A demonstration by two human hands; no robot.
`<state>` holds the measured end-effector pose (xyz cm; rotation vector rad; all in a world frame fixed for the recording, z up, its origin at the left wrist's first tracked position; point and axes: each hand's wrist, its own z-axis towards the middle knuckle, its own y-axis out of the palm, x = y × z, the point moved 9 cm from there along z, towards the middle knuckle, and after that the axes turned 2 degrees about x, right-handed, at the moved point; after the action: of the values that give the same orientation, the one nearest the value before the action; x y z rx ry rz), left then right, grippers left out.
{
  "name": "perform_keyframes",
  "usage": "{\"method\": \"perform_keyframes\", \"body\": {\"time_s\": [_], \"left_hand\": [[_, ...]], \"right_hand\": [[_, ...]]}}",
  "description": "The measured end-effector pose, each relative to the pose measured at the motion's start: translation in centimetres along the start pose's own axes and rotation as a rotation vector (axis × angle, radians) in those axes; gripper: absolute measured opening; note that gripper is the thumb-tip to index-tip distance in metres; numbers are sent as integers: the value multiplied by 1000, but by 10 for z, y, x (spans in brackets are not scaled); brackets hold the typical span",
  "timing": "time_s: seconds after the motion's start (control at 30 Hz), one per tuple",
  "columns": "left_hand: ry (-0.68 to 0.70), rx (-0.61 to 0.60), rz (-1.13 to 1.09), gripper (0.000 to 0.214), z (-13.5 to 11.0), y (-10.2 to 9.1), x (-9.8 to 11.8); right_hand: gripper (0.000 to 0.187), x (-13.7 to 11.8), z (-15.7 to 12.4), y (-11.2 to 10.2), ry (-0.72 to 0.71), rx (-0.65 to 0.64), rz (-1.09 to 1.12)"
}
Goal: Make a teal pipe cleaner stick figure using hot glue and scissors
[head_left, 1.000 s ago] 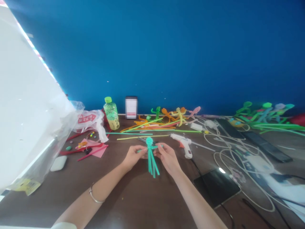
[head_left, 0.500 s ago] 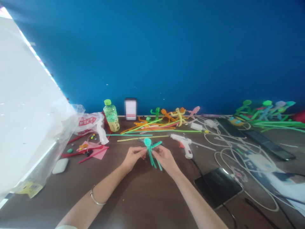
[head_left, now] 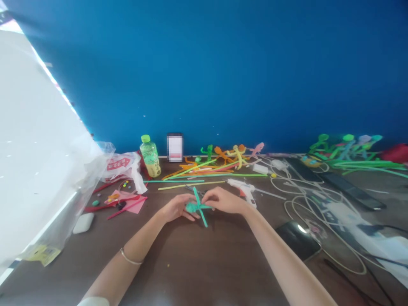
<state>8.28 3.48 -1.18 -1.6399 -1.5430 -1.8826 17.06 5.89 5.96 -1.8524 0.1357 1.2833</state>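
Your left forearm point(head_left: 140, 248), with a thin bangle point(head_left: 130, 257) at the wrist, and your right forearm point(head_left: 280, 250) reach in over the dark wooden tabletop point(head_left: 204, 267). Your left hand point(head_left: 175, 208) and right hand point(head_left: 223, 201) are both curled closed, pinching a teal pipe-cleaner figure point(head_left: 198, 207) between them, above the near edge of the view. Keeping your fingertips tight against the crossing should stop the strands slipping. The figure's round head points left, into your left hand, while its long axis runs from far-left to near-right along one slanted strand. Your fingers partly hide the join, so it may be only crossed, not twisted. Just beyond lies a white hot-glue gun point(head_left: 242, 191), then loose pipe cleaners point(head_left: 191, 182), a green-capped plastic bottle point(head_left: 149, 157) and other pipe-cleaner figures point(head_left: 231, 154) against a blue wall point(head_left: 204, 76).
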Motion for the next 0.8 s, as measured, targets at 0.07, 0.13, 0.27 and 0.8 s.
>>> {"method": "perform_keyframes", "body": {"time_s": [0.07,0.13,0.27,0.8], "left_hand": [[48,69,88,35,1,-3,2],[100,151,132,35,3,-9,5],[343,389,-89,24,-3,-37,27],[690,649,-342,31,-21,-92,53]], "right_hand": [[19,-8,8,4,-17,-83,-87],[18,-17,18,-4,-70,-35,-191],[22,-31,19,-72,-179,707,-314],[9,29,113,1,-10,374,-502]]}}
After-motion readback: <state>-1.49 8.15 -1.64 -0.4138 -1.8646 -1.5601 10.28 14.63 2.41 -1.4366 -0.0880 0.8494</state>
